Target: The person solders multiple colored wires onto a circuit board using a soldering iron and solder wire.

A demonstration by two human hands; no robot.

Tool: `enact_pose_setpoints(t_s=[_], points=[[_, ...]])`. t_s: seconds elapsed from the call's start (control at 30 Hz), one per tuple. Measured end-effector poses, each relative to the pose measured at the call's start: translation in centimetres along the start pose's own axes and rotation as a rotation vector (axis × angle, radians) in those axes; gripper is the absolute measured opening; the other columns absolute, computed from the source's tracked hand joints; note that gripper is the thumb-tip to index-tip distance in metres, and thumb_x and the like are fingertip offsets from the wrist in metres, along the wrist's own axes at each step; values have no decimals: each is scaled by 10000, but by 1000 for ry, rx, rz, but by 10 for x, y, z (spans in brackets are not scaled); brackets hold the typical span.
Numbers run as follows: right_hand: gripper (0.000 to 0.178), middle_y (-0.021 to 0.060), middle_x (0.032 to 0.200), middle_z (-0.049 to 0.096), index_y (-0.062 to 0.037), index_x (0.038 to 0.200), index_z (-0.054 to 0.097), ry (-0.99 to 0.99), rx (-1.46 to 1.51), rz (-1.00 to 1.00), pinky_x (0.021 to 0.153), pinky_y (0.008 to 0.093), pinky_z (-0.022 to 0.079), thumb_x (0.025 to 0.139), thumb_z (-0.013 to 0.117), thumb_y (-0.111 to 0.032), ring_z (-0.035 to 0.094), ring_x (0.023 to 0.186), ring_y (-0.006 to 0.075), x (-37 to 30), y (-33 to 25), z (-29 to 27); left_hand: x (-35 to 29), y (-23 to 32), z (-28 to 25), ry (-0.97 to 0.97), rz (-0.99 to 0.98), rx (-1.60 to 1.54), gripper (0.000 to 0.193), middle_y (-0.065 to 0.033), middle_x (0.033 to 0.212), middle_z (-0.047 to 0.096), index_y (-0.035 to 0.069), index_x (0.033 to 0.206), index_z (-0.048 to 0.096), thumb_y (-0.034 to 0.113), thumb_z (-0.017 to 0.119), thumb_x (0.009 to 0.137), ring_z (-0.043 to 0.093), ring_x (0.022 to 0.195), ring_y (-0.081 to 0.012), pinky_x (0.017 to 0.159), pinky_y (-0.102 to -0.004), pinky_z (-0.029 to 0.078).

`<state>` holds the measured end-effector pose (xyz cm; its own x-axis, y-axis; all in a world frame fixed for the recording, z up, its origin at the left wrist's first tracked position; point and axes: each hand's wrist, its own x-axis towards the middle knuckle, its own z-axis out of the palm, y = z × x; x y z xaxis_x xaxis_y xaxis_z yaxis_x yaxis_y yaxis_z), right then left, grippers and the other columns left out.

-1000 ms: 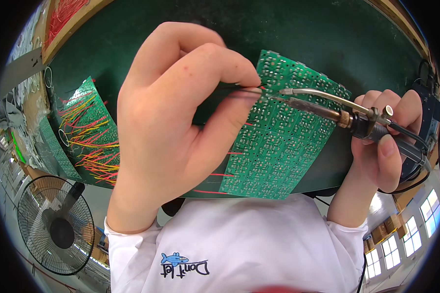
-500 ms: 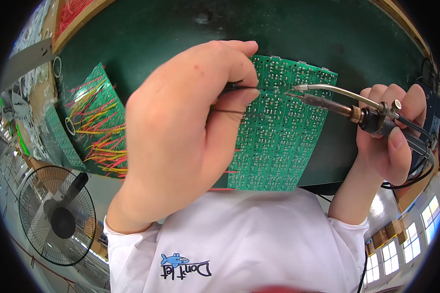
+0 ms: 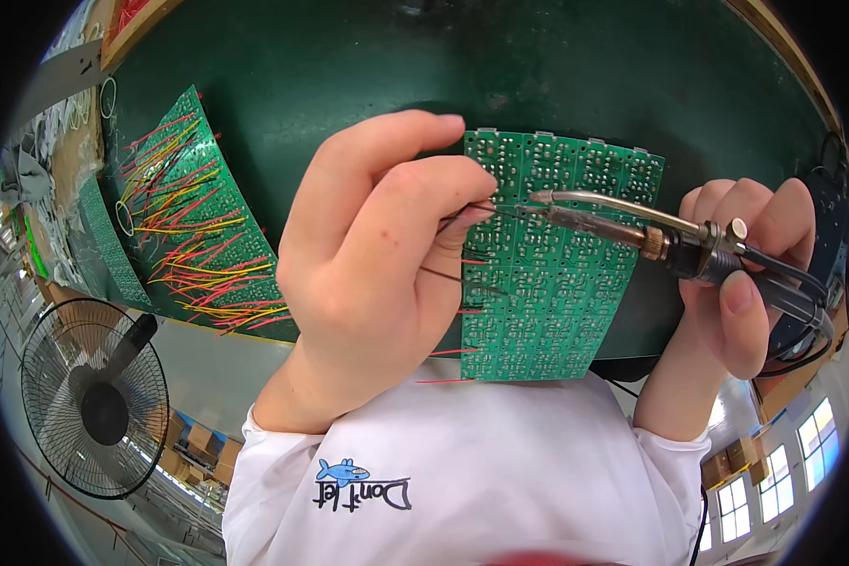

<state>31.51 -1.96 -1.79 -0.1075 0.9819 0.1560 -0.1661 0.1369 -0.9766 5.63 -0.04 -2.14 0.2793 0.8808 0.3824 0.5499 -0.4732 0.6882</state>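
Along the left edge of a green circuit-board panel [image 3: 557, 325], toward its far end, the person's left hand [image 3: 373, 241] pinches a thin black wire [image 3: 506, 210] between thumb and forefinger. From that grip the wire runs rightward over the panel toward the tip of a soldering iron [image 3: 599, 224]. The iron comes from the opposite side, its long axis aimed left and slightly away from the person, so wire and tip face each other almost end to end; whether they touch, I cannot tell. Fingers and thumb of the right hand [image 3: 743, 311] close around the iron's handle, off the panel's right side, and a bent metal guide tube [image 3: 623, 204] ends just beside the tip. Of the two hands, the left is nearer that spot. On the dark green table [image 3: 368, 75], the panel's long side runs away from the person's chest, with red wires [image 3: 455, 352] jutting from its left edge.
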Motion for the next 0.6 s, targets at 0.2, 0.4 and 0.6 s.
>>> enact_pose_setpoints(t_s=[0.2, 0.4, 0.6], points=[[337, 34, 734, 484, -122, 880, 387, -11, -44, -7, 554, 259, 311, 800, 712, -163, 390, 594, 91, 2, -2, 1, 0, 0, 1, -15, -44, -27, 95, -142, 954, 713, 20, 897, 675, -37, 718, 834, 672, 824, -218, 696, -278, 535], [332, 37, 736, 486, -123, 885, 388, -61, -34, -25, 558, 260, 319, 794, 706, -156, 393, 602, 94, 2, 1, -3, 0, -3, 2, -51, -19, -31, 138, -113, 895, 681, 24, 891, 664, -77, 711, 810, 655, 788, -207, 656, -274, 521], [324, 41, 729, 483, -120, 883, 388, -47, -42, -13, 554, 261, 318, 792, 697, -150, 387, 598, 98, 2, 1, -3, -1, -4, 3, -100, -16, -5, 180, -97, 844, 637, 23, 885, 647, -122, 686, 786, 609, 729, -193, 607, -276, 489]])
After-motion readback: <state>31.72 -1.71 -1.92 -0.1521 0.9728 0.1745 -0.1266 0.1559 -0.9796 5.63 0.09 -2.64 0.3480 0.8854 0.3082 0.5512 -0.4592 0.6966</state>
